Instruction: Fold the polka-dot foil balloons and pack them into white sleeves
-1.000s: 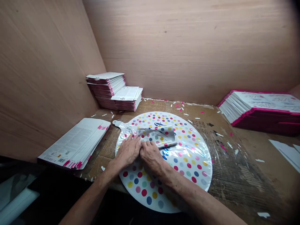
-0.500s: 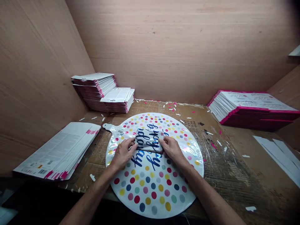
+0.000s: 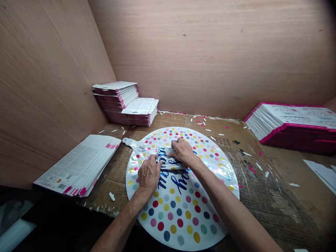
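A flat round foil balloon (image 3: pixel 181 210) with coloured dots and dark blue script lies in front of me, its white tail (image 3: pixel 128 141) pointing left. On its middle rests a small folded foil balloon (image 3: pixel 173 163) with similar dark blue lettering. My left hand (image 3: pixel 149 175) is closed at the left edge of this folded piece, thumb along its side. My right hand (image 3: pixel 182 152) reaches over its far edge, fingers bent and pressed together on the foil. The right fingertips are partly hidden.
Stacked white and pink cards (image 3: pixel 115 103) stand at the back left, and more (image 3: pixel 294 127) at the right. A fanned pile of printed cards (image 3: pixel 76 164) lies nearer left. Paper scraps (image 3: pixel 202 120) litter the cardboard surface (image 3: pixel 252 196). Wooden walls (image 3: pixel 183 56) enclose the back and left.
My right hand has moved from the folded balloon's right edge to its far left part. The left hand has stayed at the left edge. The view has shifted slightly.
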The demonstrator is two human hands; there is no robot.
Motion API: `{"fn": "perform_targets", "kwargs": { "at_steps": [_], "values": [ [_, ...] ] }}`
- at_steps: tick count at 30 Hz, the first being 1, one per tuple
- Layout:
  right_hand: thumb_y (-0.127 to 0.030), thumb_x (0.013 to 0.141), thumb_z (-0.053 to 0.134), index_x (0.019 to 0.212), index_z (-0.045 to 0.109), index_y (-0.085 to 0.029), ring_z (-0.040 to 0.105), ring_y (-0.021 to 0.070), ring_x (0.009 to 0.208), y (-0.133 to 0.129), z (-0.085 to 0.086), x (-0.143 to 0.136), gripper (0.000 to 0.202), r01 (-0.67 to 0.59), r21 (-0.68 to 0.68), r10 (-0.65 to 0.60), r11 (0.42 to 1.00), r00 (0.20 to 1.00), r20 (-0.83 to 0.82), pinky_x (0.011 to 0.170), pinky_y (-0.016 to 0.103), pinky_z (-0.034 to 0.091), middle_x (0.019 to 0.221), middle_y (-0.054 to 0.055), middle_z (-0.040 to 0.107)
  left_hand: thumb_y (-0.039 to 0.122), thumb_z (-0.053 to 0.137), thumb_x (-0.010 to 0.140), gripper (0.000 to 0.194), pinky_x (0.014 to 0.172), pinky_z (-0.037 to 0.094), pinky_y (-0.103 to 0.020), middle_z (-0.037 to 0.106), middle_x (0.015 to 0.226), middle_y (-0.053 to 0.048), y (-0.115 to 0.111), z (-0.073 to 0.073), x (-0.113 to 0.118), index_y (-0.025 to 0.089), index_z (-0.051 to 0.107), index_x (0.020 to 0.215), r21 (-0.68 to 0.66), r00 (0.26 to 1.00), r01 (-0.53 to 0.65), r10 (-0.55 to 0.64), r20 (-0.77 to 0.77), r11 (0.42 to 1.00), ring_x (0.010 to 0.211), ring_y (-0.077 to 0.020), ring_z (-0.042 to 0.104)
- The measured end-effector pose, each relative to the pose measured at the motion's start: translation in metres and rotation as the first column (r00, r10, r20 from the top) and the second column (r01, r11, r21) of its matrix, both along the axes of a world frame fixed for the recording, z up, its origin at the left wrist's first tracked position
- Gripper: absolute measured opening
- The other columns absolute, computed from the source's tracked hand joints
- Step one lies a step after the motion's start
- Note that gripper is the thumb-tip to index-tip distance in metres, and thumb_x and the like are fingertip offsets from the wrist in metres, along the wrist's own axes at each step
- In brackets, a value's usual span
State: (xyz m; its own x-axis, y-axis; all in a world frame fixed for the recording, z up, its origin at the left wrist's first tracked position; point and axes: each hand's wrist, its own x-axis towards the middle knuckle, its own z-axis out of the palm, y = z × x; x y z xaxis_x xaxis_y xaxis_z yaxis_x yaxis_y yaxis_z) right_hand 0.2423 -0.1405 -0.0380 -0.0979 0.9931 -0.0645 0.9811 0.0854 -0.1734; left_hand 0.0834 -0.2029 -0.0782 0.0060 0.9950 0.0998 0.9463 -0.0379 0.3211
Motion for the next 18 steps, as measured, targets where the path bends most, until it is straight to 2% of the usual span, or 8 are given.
{"fn": "perform_targets", "kwargs": {
  "at_steps": [3, 6, 7, 10, 12, 15, 16, 18],
  "values": [
    [-0.038, 0.082, 0.072, 0.094, 0.064, -0.019, 0.06, 0.0228, 0.1, -0.009, 0.004, 0.004, 0.024, -0.112, -0.014, 0.111, 0.994, 0.993, -0.045, 0.078, 0.028, 0.042, 0.108, 0.009, 0.065, 0.039, 0.062, 0.088, 0.031, 0.083, 0.048, -0.035, 0.069, 0.099, -0.009, -0.001, 0.0, -0.006, 0.017, 0.058, 0.11, 0.035, 0.989, -0.025, 0.02, 0.146, 0.999, 0.096, -0.026, 0.065],
    [-0.034, 0.092, 0.058, 0.099, 0.06, -0.021, 0.061, 0.0182, 0.089, -0.045, -0.002, 0.014, 0.014, -0.172, 0.035, 0.175, 0.985, 0.975, -0.136, 0.074, 0.026, 0.042, 0.096, 0.003, 0.067, 0.049, 0.065, 0.082, 0.047, 0.09, 0.048, -0.04, 0.068, 0.109, -0.012, -0.002, 0.0, -0.009, 0.017, 0.058, 0.116, 0.066, 0.909, -0.054, 0.022, 0.416, 0.996, 0.105, -0.0286, 0.063],
    [-0.031, 0.092, 0.057, 0.102, 0.059, -0.022, 0.061, 0.0182, 0.089, -0.059, -0.004, 0.016, 0.014, -0.179, 0.067, 0.189, 0.982, 0.965, -0.184, 0.074, 0.026, 0.042, 0.096, 0.003, 0.067, 0.05, 0.063, 0.082, 0.048, 0.09, 0.049, -0.04, 0.069, 0.11, -0.012, -0.003, 0.001, -0.008, 0.017, 0.059, 0.116, 0.039, 0.839, -0.018, -0.006, 0.543, 0.999, 0.105, -0.0282, 0.064],
    [-0.032, 0.086, 0.063, 0.117, 0.054, -0.019, 0.06, 0.0227, 0.1, -0.095, -0.008, 0.018, 0.034, -0.117, 0.155, 0.164, 0.981, 0.927, -0.338, 0.078, 0.029, 0.044, 0.113, 0.01, 0.065, 0.047, 0.06, 0.084, 0.041, 0.086, 0.053, -0.035, 0.072, 0.105, -0.01, -0.009, 0.007, 0.0, 0.016, 0.062, 0.11, -0.008, 0.519, 0.198, -0.098, 0.849, 0.98, 0.098, -0.024, 0.068],
    [-0.04, 0.088, 0.058, 0.116, 0.055, -0.019, 0.06, 0.024, 0.1, -0.108, -0.007, 0.013, 0.035, -0.072, 0.119, 0.116, 0.99, 0.903, -0.414, 0.077, 0.03, 0.044, 0.112, 0.011, 0.065, 0.043, 0.063, 0.083, 0.038, 0.086, 0.053, -0.033, 0.073, 0.105, -0.009, -0.016, 0.012, 0.006, 0.015, 0.063, 0.109, 0.022, 0.413, 0.279, -0.141, 0.9, 0.96, 0.096, -0.0224, 0.069],
    [-0.044, 0.095, 0.043, 0.088, 0.059, -0.022, 0.059, 0.0186, 0.075, -0.115, -0.006, 0.007, 0.028, -0.15, 0.013, 0.137, 0.989, 0.858, -0.495, 0.066, 0.027, 0.041, 0.083, 0.003, 0.067, 0.042, 0.062, 0.085, 0.039, 0.084, 0.055, -0.031, 0.073, 0.103, -0.008, -0.027, 0.019, -0.004, 0.016, 0.063, 0.114, 0.057, 0.477, 0.293, -0.198, 0.856, 0.954, 0.093, -0.0207, 0.07],
    [-0.044, 0.095, 0.041, 0.08, 0.056, -0.022, 0.057, 0.017, 0.069, -0.116, -0.008, 0.007, 0.031, -0.176, 0.006, 0.154, 0.984, 0.845, -0.512, 0.063, 0.027, 0.04, 0.076, 0.002, 0.065, 0.043, 0.06, 0.086, 0.04, 0.083, 0.055, -0.031, 0.073, 0.102, -0.008, -0.029, 0.021, -0.016, 0.016, 0.062, 0.115, 0.068, 0.552, 0.248, -0.198, 0.81, 0.966, 0.091, -0.0205, 0.07],
    [-0.044, 0.094, 0.041, 0.075, 0.053, -0.022, 0.053, 0.0158, 0.064, -0.119, -0.014, 0.013, 0.032, -0.17, 0.027, 0.157, 0.985, 0.824, -0.544, 0.06, 0.027, 0.038, 0.07, 0.0, 0.062, 0.044, 0.055, 0.089, 0.039, 0.084, 0.054, -0.033, 0.072, 0.105, -0.01, -0.03, 0.025, -0.052, 0.017, 0.061, 0.117, 0.125, 0.78, 0.063, -0.128, 0.613, 0.99, 0.094, -0.0221, 0.069]
  ]
}}
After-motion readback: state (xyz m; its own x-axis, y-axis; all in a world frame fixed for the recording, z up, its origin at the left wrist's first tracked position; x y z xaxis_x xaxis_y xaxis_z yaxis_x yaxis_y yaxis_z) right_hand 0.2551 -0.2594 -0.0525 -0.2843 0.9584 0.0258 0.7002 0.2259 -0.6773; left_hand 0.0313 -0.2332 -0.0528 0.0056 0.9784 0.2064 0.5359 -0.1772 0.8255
